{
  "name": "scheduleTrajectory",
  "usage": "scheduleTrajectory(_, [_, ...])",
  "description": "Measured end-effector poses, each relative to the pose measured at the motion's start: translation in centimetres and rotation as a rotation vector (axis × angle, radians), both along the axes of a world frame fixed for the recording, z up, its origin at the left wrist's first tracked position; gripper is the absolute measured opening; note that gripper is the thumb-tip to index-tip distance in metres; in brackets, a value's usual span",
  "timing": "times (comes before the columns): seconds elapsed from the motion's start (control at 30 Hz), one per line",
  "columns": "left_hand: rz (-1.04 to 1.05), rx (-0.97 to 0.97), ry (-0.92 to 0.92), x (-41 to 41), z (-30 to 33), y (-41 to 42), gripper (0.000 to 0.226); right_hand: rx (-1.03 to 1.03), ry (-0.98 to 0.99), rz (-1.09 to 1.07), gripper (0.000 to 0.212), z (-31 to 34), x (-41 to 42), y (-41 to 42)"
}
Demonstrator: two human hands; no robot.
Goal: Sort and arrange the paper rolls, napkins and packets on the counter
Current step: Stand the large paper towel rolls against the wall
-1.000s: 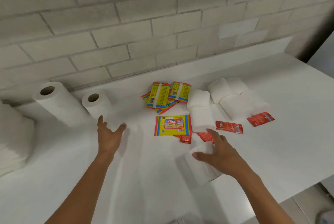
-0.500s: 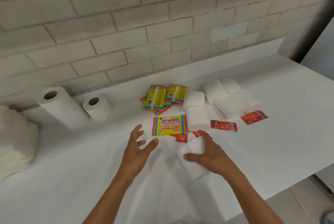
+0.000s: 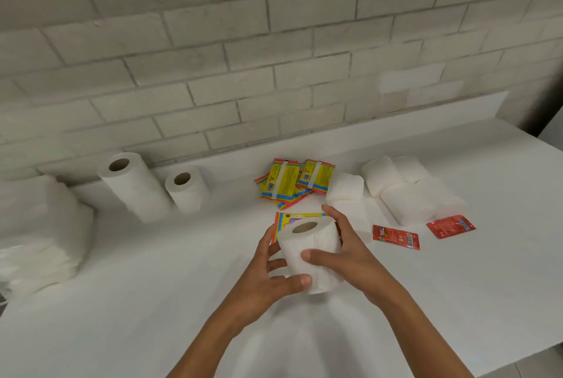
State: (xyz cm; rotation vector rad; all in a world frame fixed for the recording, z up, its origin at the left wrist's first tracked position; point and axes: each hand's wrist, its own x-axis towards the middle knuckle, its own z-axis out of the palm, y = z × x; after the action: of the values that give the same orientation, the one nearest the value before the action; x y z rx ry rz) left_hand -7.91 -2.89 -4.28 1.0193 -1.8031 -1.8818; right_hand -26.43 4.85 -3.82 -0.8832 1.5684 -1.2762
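Observation:
A white toilet roll (image 3: 307, 248) is held upright above the counter between my left hand (image 3: 268, 277) and my right hand (image 3: 350, 252). Behind it lies a yellow wipes packet (image 3: 286, 219), partly hidden by the roll. A pile of yellow packets (image 3: 291, 182) lies near the wall. A tall paper-towel roll (image 3: 134, 187) and a shorter roll (image 3: 187, 188) stand at the back left. Several white rolls (image 3: 405, 191) lie at the back right, with another roll (image 3: 345, 188) beside the packets. Two red sachets (image 3: 396, 237) (image 3: 451, 226) lie to the right.
A thick stack of white napkins (image 3: 39, 231) sits at the far left of the white counter (image 3: 152, 301). A grey brick wall (image 3: 274, 57) backs the counter. The counter's front edge runs along the lower right, with floor below it.
My right hand lifted the toilet roll from lying on the counter and turned it upright. My left hand moved right from the standing rolls and took hold of it too.

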Motion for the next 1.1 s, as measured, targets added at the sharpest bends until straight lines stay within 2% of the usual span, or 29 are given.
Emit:
scheduleTrajectory(0.23, [0.049,-0.038,-0.016,0.5,-0.1,-1.7,0.087,-0.061,0.004,0.140,0.094,0.8,0.9,-2.7])
scheduleTrajectory(0.43, [0.141,-0.137,0.025,0.8,0.2,-4.0,0.097,-0.098,0.055,0.236,0.096,1.5,1.8,-5.5])
scheduleTrajectory(0.7, [0.338,-0.251,-0.028,2.7,0.4,-8.6,0.091,-0.152,0.084,0.214,0.101,1.4,2.7,-8.4])
scheduleTrajectory(0.87, [0.544,-0.301,-0.071,4.6,1.3,-13.4,0.079,-0.113,0.037,0.175,0.081,1.1,2.4,-8.8])
scheduleTrajectory(1.1, [0.826,-0.410,-0.193,6.0,2.0,-21.3,0.094,0.002,0.078,0.159,0.054,-0.3,1.3,-8.6])
